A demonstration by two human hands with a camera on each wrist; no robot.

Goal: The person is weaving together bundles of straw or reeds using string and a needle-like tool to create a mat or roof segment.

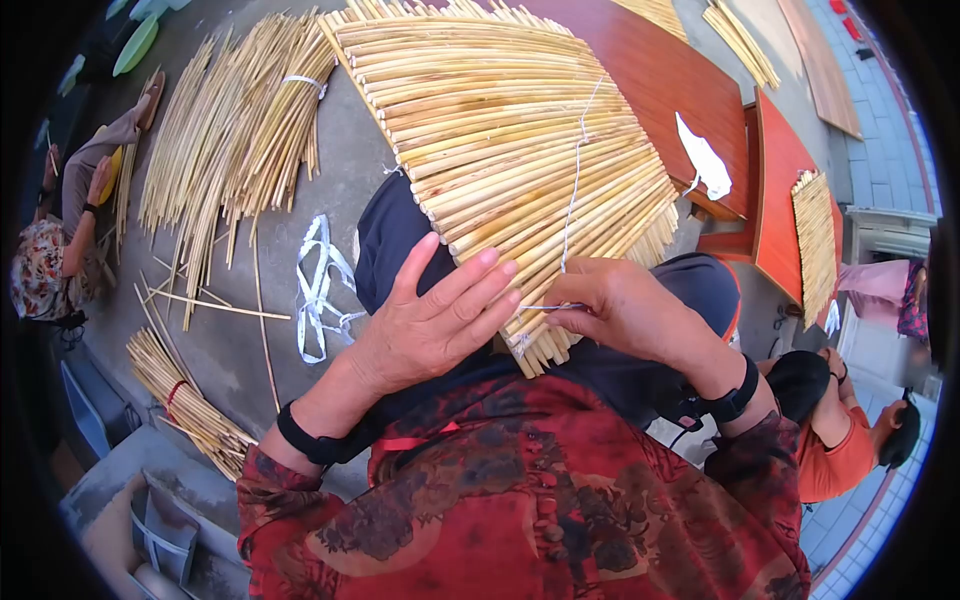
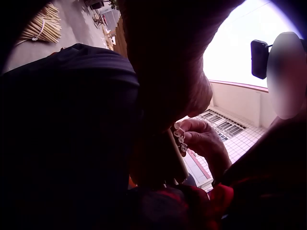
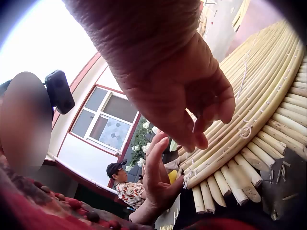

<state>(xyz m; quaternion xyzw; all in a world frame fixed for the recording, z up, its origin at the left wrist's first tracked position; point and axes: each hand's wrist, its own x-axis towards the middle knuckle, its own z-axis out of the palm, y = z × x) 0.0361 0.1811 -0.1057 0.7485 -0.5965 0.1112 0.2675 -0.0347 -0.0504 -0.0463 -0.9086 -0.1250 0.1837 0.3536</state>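
A mat of pale reed sticks [image 1: 510,130] sewn together with white string lies across the person's lap, fanning out away from the body. My left hand [image 1: 440,310] rests at the mat's near left edge with its fingers extended. Opposite it, my right hand [image 1: 625,305] pinches white string [image 1: 545,307] just above the near end of the mat. A length of string also runs up over the sticks. In the right wrist view, the right hand [image 3: 192,96] has thumb and fingertips together over the mat [image 3: 261,91], whose cut stick ends and stitches show.
Loose reeds [image 1: 230,130] and a tied bundle [image 1: 185,400] lie on the ground at left, near a tangle of white strips [image 1: 320,290]. Red boards [image 1: 690,90] stand beyond the mat, with a white cloth [image 1: 703,160]. Other people sit at both sides.
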